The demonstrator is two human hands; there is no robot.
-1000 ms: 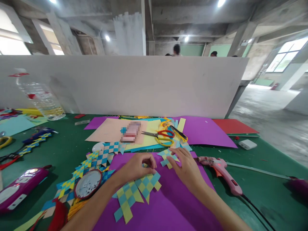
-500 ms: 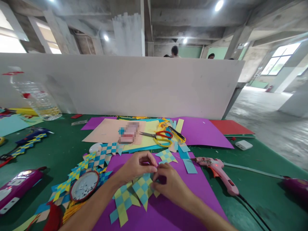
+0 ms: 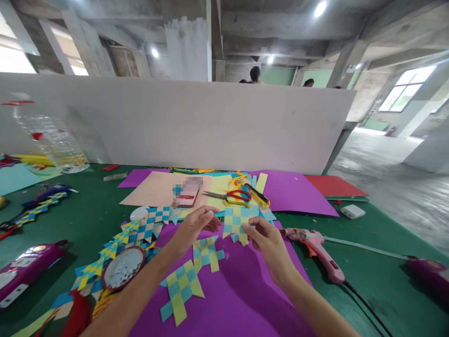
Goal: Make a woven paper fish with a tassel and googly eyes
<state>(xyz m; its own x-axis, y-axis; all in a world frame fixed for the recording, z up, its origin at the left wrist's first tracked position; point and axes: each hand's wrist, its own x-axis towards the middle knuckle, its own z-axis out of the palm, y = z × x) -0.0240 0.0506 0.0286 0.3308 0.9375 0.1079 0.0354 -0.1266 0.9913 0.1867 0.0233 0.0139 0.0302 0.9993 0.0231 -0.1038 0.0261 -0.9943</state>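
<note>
My right hand (image 3: pixel 263 236) pinches the right edge of a woven blue-and-yellow paper piece (image 3: pixel 234 221), raised over the purple sheet (image 3: pixel 242 290). Just left of that piece is my left hand (image 3: pixel 200 222), its fingers bent and apart, with nothing seen in them. Below my left hand, a second woven piece (image 3: pixel 206 254) lies on the purple sheet. A third woven piece (image 3: pixel 182 285) rests nearer to me, beside my left forearm.
A pink glue gun (image 3: pixel 321 252) lies right of my right hand. Scissors (image 3: pixel 231 196) and a phone (image 3: pixel 189 193) lie beyond my hands. At the left are a round dish (image 3: pixel 124 268), woven strips (image 3: pixel 93 269) and a plastic bottle (image 3: pixel 56 145).
My hands have moved apart. My right hand has lifted a woven piece up and away from the others, and the fingers of my left hand have opened.
</note>
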